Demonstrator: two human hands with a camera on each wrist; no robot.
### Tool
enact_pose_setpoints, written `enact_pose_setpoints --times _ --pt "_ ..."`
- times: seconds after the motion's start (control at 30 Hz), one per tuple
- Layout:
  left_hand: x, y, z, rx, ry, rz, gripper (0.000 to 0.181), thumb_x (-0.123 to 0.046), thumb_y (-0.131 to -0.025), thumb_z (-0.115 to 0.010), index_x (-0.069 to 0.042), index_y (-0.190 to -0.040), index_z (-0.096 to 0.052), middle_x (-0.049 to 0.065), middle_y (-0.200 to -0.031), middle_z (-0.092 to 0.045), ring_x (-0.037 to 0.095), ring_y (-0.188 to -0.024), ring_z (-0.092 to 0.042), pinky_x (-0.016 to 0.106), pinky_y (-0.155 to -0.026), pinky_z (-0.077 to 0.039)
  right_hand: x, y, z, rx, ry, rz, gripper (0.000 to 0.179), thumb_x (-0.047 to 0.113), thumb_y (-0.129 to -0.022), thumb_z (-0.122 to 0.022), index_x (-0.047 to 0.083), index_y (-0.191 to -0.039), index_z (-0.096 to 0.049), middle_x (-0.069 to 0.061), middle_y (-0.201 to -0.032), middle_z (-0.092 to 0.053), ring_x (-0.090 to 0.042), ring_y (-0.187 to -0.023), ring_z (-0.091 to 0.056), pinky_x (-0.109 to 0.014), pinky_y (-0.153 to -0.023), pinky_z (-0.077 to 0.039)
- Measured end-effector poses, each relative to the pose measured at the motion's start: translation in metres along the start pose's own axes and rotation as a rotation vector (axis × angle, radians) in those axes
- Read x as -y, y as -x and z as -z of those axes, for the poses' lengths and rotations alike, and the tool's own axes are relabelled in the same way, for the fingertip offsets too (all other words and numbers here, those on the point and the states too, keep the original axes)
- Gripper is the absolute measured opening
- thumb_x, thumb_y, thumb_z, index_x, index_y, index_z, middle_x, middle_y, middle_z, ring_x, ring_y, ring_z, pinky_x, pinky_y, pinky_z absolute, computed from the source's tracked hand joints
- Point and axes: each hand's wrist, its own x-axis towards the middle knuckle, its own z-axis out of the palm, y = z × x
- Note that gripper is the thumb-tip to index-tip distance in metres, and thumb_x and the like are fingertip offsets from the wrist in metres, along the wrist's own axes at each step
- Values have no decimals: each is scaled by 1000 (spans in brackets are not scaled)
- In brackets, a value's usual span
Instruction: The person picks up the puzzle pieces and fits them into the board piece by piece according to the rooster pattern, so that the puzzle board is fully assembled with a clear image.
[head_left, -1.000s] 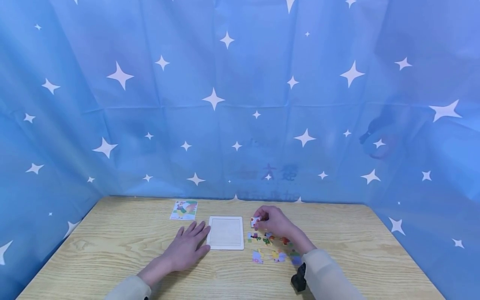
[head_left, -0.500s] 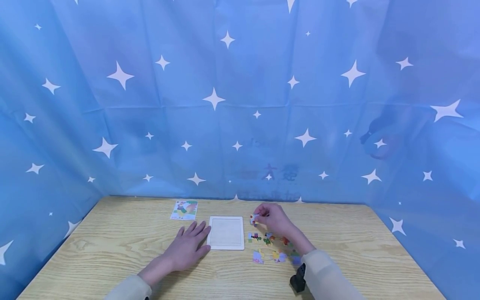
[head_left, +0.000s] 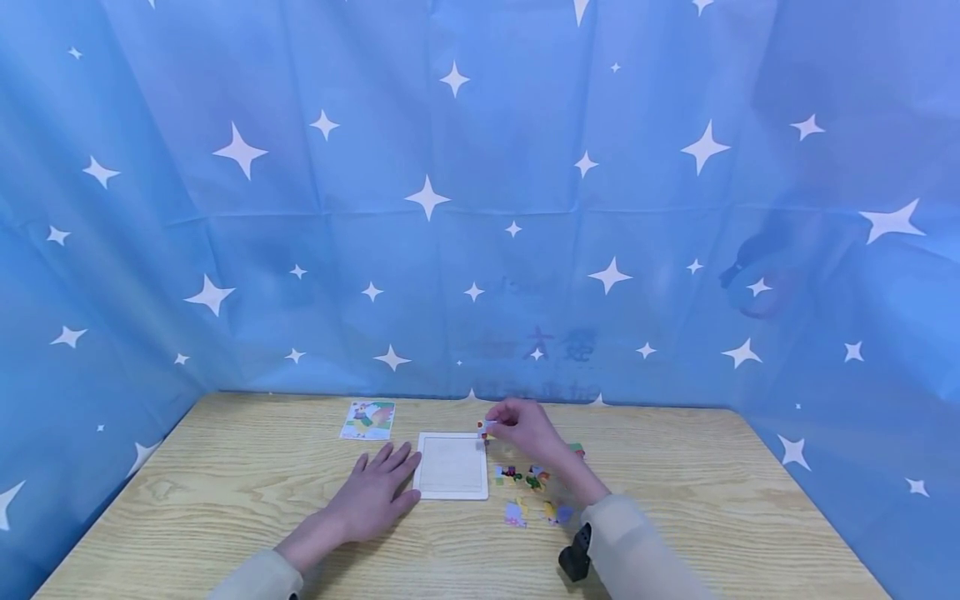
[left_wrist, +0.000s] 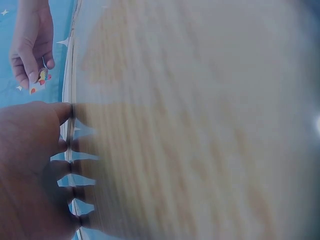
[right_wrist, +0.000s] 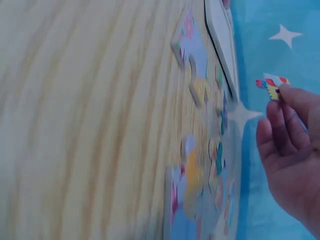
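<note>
**Right hand [head_left: 527,430] pinches puzzle piece [head_left: 482,428] at tray corner**

Head view: piece between right thumb and fingertips, at far right corner of white tray [head_left: 452,467]. Left hand [head_left: 375,493] has fingers spread, extended, tips at tray's left edge. Loose pieces [head_left: 515,513] lie right of tray; picture card [head_left: 368,420] left of it, farther back, on wooden table [head_left: 247,467].

Left wrist view: left fingers spread apart; held piece raised against blue curtain [left_wrist: 7,55].

Right wrist view: same pinch; piece shows red, yellow, white print. Loose pieces partly blurred.
</note>
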Motion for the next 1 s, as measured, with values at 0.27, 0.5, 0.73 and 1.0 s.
enact_pose_setpoints --times 0.27,0.5,0.73,1.0 --pt "9 -4 -9 -13 -14 -11 57 -33 -107 -55 1 -152 -47 26 -157 -40 52 -146 -28 76 -110 -19 4 -5 -16 62 -36 5 10 10 -98 -71 2 -105 -71 -3 -92 -69 -16 -82 -66 -37 -74 -59" --pt "7 -3 -8 -14 -26 -9 56 -33 -107 -55 1 -151 -48 27 -156 -41 53 -145 -29 76 -110 -20 7 -9 -31 99 -81 23 11 8 -98 -71 0 -105 -71 -5 -90 -69 -20 -78 -67 -35 -69 -58" --pt "1 -1 -2 10 -19 19 57 -32 -106 -57 2 -151 -48 25 -157 -41 51 -146 -29 76 -110 -20 14 -13 -46 80 -95 -29 10 7 -96 -73 1 -104 -72 -3 -89 -69 -17 -76 -67 -33 -68 -58" --pt "0 -1 0 10 -17 16 57 -32 -106 -57 2 -151 -48 25 -157 -41 51 -146 -29 76 -110 -20 17 -21 -61 39 -80 -31 8 4 -93 -75 1 -101 -72 -3 -85 -69 -14 -71 -66 -30 -64 -57"
